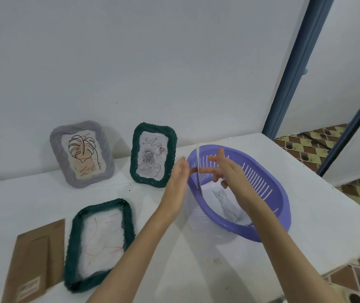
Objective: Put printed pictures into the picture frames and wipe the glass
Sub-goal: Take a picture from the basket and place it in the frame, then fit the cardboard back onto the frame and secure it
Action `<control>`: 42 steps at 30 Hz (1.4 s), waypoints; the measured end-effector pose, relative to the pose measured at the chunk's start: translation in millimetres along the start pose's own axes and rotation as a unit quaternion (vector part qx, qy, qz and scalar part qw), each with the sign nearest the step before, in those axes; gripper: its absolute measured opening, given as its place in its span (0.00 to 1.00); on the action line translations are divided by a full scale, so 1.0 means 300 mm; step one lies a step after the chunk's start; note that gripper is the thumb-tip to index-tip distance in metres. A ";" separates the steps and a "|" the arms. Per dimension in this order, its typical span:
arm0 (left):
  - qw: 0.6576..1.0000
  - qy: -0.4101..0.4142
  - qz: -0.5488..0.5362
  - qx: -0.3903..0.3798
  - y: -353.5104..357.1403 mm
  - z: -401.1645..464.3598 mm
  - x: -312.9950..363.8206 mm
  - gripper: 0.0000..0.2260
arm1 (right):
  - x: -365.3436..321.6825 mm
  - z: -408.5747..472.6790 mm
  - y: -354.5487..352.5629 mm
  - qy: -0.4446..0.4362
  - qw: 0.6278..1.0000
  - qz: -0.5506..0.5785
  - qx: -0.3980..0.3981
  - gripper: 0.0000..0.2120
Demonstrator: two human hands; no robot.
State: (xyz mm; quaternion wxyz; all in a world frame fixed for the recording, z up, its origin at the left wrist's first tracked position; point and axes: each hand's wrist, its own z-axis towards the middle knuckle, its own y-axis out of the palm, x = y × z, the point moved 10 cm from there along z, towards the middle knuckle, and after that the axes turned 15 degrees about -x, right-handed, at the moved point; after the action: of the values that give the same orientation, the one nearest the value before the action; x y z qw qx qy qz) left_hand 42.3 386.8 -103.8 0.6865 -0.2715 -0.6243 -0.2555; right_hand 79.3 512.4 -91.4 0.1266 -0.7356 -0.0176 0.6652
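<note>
Looks like a home, a plain room: white worktop [305, 204] pushed against a bare white wall [152, 62], patterned tile floor [301, 145] beyond, a purple plastic household basket [284, 206], decorative woven picture frames [153, 155] standing about.

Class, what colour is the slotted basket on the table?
Purple basket, clearest in the head view.

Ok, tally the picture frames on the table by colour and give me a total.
Green frames: 2, one standing against the wall and one lying flat
Grey frames: 1, standing against the wall
Total: 3
</note>
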 end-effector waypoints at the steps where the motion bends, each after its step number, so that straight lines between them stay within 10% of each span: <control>1: 1.000 0.005 -0.012 0.012 -0.010 -0.010 0.011 0.27 | 0.002 0.004 0.008 -0.002 1.000 0.015 -0.004 0.25; 8: 0.985 0.081 -0.004 0.154 -0.189 -0.108 0.060 0.28 | -0.084 0.004 0.112 -0.118 0.992 0.009 -0.046 0.08; 13: 0.975 0.098 -0.032 0.195 -0.347 -0.220 0.083 0.18 | -0.200 0.013 0.234 -0.211 0.971 -0.107 -0.034 0.13; 28: 0.975 -0.138 0.083 0.157 -0.657 -0.595 -0.157 0.21 | 0.024 0.043 0.741 -0.064 0.944 -0.203 -0.251 0.24; 42: 0.931 -0.221 0.286 0.051 -0.657 -0.599 -0.276 0.31 | 0.148 0.025 0.809 -0.031 0.921 -0.279 -0.271 0.28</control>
State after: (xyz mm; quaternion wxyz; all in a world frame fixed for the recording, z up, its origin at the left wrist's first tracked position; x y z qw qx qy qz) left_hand 28.1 121.2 -188.7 0.5882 -0.4524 -0.6685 0.0501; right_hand 42.4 287.5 -186.0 0.1021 -0.6858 -0.4062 0.5953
